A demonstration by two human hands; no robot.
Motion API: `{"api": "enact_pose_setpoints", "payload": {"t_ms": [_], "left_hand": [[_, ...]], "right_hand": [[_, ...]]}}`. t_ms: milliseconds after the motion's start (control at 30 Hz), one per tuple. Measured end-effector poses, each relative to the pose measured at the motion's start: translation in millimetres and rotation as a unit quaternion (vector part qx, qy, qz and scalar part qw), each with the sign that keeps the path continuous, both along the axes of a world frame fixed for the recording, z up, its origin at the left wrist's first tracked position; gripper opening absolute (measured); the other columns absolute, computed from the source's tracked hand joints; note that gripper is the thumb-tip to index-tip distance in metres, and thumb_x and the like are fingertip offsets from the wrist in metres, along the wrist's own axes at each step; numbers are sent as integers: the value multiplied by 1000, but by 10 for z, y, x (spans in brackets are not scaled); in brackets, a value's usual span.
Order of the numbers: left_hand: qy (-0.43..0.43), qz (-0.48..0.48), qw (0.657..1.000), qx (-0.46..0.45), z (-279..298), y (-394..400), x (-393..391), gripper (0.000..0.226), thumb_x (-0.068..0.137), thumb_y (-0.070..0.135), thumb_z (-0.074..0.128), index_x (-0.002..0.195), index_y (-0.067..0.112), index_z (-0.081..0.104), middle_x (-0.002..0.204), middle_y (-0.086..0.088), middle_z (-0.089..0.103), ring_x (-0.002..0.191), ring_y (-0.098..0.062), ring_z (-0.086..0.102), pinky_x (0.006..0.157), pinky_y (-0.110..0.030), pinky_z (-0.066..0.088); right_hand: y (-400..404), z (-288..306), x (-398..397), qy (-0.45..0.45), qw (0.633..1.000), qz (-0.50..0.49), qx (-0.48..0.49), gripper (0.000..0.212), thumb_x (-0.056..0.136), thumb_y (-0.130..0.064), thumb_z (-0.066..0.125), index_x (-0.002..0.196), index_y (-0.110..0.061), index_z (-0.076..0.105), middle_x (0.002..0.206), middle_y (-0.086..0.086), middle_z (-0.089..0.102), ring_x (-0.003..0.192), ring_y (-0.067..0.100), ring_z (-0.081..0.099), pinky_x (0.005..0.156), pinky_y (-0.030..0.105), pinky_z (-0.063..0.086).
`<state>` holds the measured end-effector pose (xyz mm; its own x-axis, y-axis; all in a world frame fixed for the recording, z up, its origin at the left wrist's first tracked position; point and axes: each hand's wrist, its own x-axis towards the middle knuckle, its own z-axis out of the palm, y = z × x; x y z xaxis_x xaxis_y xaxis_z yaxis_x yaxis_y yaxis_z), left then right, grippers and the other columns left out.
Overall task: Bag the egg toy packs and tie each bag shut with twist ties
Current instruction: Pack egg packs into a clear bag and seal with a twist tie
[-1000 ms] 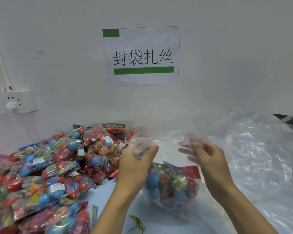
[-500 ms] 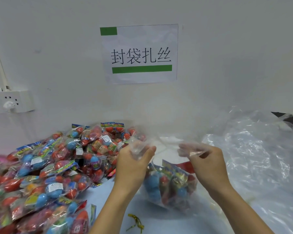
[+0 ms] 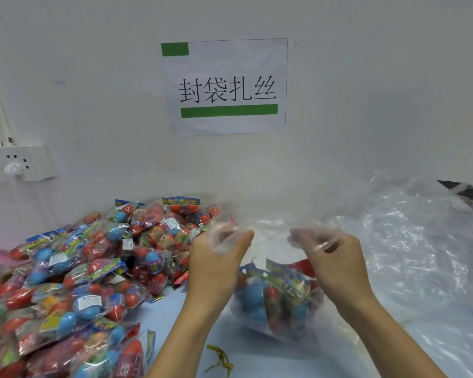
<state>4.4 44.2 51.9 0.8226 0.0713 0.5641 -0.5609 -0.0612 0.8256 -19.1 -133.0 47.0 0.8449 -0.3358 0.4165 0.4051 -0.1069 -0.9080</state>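
Bright, even; slight blur, fisheye edges

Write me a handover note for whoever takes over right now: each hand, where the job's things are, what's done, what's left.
Left hand: grips one side of the clear bag mouth.
Right hand: pinches the other side.
Bag: rests on the table, egg toy packs inside, mouth untied.
Twist ties: on the table near the left forearm.
Loose packs pile: left. Spare clear bags: right.
Left: gather the mouth, tie it, then bag the pile.
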Motion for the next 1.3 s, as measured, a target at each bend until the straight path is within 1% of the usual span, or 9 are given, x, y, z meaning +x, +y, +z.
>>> {"api": "enact_pose_setpoints", "payload": {"t_ms": [133,200,400,533,733,900,1067,1167,1300], "left_hand": [[16,-5,1000,-13,-2,-9,21,11,89,20,73,88,10,75,90,-1,75,86,-16,71,79,-27,57],[23,2,1000,-15,-34,-12,9,9,89,17,72,87,8,75,83,-2,75,79,-15,72,73,-25,57],[15,-20,998,-63,2,26,20,10,89,15,70,88,5,72,73,-2,72,66,-8,68,61,-13,50],[27,-16,999,-19,-35,-62,11,12,94,18,64,91,10,72,72,0,70,65,-7,64,62,-20,52],[19,-77,994,70,-65,-185,-92,15,99,18,59,97,16,74,88,2,76,85,-15,73,75,-31,58],[39,-112,993,-15,-25,-174,-112,15,96,7,60,84,11,69,68,6,69,63,-4,67,55,-15,49],[107,-152,979,-83,-71,-272,-118,10,97,10,59,101,5,66,93,-10,73,87,-21,73,69,-24,56],[129,-113,981,-96,-94,-336,-110,18,91,20,68,108,14,65,121,-21,59,109,-27,65,82,-30,56],[137,-135,978,-82,-94,-296,-107,39,78,32,82,109,15,65,120,-17,62,106,-25,67,82,-29,56]], "right_hand": [[5,11,2,5,1000,7,7,12,92,-12,70,86,-20,78,85,-5,78,73,18,76,51,25,58],[33,-21,-2,27,999,15,7,15,93,-8,69,87,-18,78,85,-4,78,78,17,75,55,25,60],[39,39,-41,5,999,32,-8,13,91,-32,66,96,-23,74,89,-4,77,81,10,74,58,21,58],[85,-9,-72,60,993,101,-26,22,92,-25,69,114,-27,68,109,0,73,101,8,71,72,23,60],[180,12,-126,40,983,148,-103,19,93,-18,69,112,-17,68,103,-6,75,98,8,71,77,18,53],[164,27,-152,56,975,155,-149,32,87,-23,77,118,-25,69,105,-9,76,98,7,72,87,27,58],[290,-28,-137,55,976,129,-169,42,65,-45,72,102,-25,74,91,-5,76,86,11,73,75,33,62],[349,-80,-117,59,975,103,-187,22,69,-36,70,89,-27,73,80,-7,76,73,9,73,64,26,60],[376,-84,-100,55,974,68,-206,3,81,-21,73,79,-19,74,72,-1,74,66,16,70,60,32,58]]}}
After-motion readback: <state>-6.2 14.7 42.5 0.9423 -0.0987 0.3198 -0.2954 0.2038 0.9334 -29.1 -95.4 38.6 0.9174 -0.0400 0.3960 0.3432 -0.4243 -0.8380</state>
